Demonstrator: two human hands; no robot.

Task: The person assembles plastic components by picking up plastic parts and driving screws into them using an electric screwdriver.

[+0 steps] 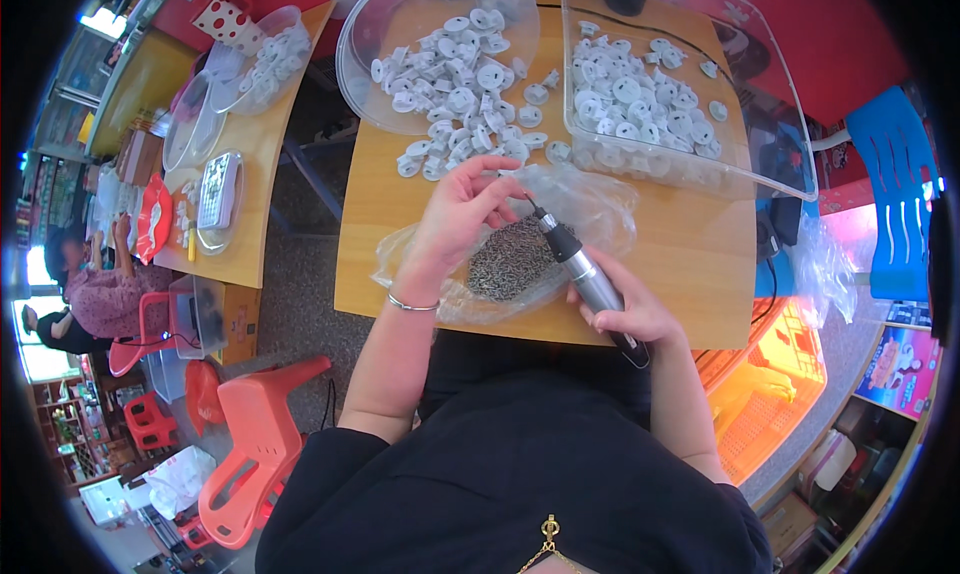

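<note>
screws (512, 259) in bag (600, 209) on table (690, 254) | bowl (400, 34) behind-left | tray (770, 144) behind-right

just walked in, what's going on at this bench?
A seated person works at a wooden table. The right hand grips an electric screwdriver, its tip up near the left hand. The left hand's fingertips are pinched together over a clear bag of small dark screws. Behind it, white plastic discs spill from a tipped round clear bowl, and more fill a clear rectangular tray. Another person sits at far left.
</note>
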